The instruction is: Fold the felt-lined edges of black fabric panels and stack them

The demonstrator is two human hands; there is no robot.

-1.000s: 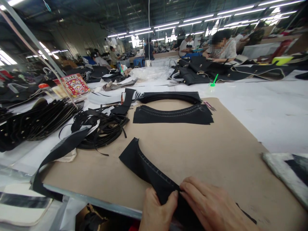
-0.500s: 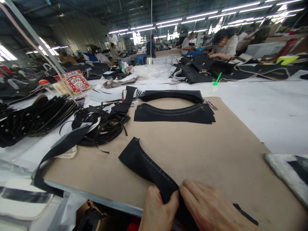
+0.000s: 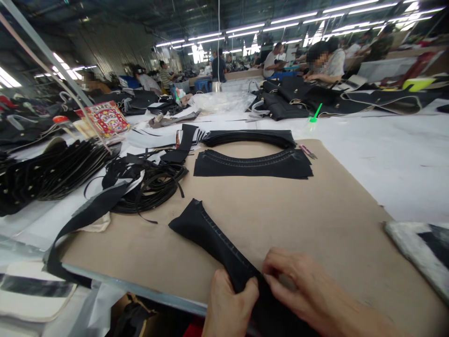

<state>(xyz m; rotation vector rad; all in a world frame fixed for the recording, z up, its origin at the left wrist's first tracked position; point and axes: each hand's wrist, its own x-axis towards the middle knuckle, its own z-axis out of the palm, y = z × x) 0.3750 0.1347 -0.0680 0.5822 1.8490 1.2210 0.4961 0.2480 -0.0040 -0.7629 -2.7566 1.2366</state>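
Observation:
A curved black leather-like piece with a notched, pale-marked inner edge slants across the brown board, its near end running off the bottom of the view. My left hand grips it near the middle, thumb on top and fingers curled around the lower edge. Beside that thumb, my right hand pinches the piece's upper edge between thumb and forefinger. Farther up lie a stack of similar black curved pieces with stitch-like marks and, behind it, a second curved black stack.
The brown board covers a white table. Coiled black strips lie left, beside many stacked black pieces. Small snips rest by the stacks, a green-tipped bottle behind. Several people work in the background.
My right hand has risen slightly from lying flatter to a pinch at the edge. The black strip end near its wrist is now out of sight. My left hand keeps its hold.

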